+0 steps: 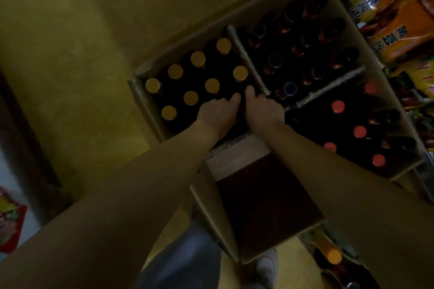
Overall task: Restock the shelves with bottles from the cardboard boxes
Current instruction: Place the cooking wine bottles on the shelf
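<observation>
Together, left hand [217,110] and right hand [260,107] reach into the open brown cardboard box [141,91]; whether they grip anything is hidden. Yellow-capped dark bottles [190,98] stand just beyond the fingers; a firm neck hold should lift safest.

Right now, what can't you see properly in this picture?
- Head view: the fingertips of the left hand and right hand dip into the dark box of yellow-capped bottles; what they hold is hidden.
- Bottle labels: too dark to read.
- Snack bags: cut off by the right edge, print blurred.
- Empty-looking box: its bottom is lost in shadow.
</observation>
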Tool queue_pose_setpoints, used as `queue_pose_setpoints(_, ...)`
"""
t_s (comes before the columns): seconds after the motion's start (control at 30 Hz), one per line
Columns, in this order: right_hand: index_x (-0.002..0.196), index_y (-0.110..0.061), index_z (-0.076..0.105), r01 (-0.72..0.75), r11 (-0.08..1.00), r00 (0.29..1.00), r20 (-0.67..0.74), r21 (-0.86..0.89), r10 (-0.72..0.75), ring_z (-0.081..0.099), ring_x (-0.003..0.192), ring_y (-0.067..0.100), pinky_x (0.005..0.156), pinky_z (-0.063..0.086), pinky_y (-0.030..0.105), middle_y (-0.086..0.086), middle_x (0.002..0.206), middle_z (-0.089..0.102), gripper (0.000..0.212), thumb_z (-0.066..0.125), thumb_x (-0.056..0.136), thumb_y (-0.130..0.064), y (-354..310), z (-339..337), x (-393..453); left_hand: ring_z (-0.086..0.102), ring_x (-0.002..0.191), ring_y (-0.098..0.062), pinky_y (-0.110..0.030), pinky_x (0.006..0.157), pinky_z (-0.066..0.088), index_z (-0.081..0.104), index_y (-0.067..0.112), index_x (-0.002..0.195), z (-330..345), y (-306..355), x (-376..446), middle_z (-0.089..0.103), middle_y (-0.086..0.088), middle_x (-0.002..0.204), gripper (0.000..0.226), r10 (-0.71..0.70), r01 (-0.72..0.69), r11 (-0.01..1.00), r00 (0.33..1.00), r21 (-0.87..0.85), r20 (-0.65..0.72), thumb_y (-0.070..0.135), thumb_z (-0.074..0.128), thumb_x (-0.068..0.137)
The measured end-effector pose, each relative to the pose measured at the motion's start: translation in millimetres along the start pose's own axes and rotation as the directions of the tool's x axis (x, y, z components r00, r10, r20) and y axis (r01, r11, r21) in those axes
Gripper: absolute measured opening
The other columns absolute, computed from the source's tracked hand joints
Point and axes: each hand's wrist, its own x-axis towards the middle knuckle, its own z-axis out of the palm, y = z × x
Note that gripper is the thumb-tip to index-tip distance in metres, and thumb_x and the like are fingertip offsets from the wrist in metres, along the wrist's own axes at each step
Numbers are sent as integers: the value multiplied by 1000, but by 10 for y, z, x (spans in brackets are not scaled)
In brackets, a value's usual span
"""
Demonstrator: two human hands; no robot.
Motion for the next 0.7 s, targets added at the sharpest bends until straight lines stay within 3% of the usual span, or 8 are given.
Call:
queue_pose_setpoints(0.17,127,-9,31,41,993,998,-44,108,-37,57,99,40,64,37,36,25,117,54,28,38,102,-21,62,-59,-106,59,94,-39,-37,61,35,30,12,132,-154,91,-129,61,-19,108,35,-38,39,998,999,-50,24,21,40,100)
queue_pose_setpoints(0.27,127,-7,33,69,986,995,-75,150,-58,58,97,40,64,36,35,24,114,57,32,38,102,-26,146,-292,-324,56,84,-34,-36,61,37,30,14,132,-381,169,-252,60,-18,105,34,-62,64,996,997,-65,38,23,39,101)
queue_pose_setpoints(0.37,123,-6,35,133,983,986,-116,129,-118,59,91,38,62,33,34,22,105,61,31,37,102,-28,231,-653,-580,50,79,-28,-35,61,39,30,16,136,-675,250,-437,59,-16,104,37,-88,91,994,995,-66,44,27,39,101)
queue_pose_setpoints(0.53,105,-10,35,245,959,951,-226,144,-209,48,69,28,57,29,34,14,85,55,20,38,101,-30,283,-1378,-1134,58,93,-33,-37,67,48,36,16,134,-1309,445,-898,58,-15,108,37,-42,36,990,998,-133,-37,24,43,99)
queue_pose_setpoints(0.7,114,-9,41,277,952,922,-314,131,-225,47,75,29,58,27,34,11,85,52,26,40,100,-32,311,-2297,-1825,57,97,-34,-40,77,50,37,14,135,-2232,764,-1565,56,-18,113,40,-23,17,997,996,-72,-88,25,46,98)
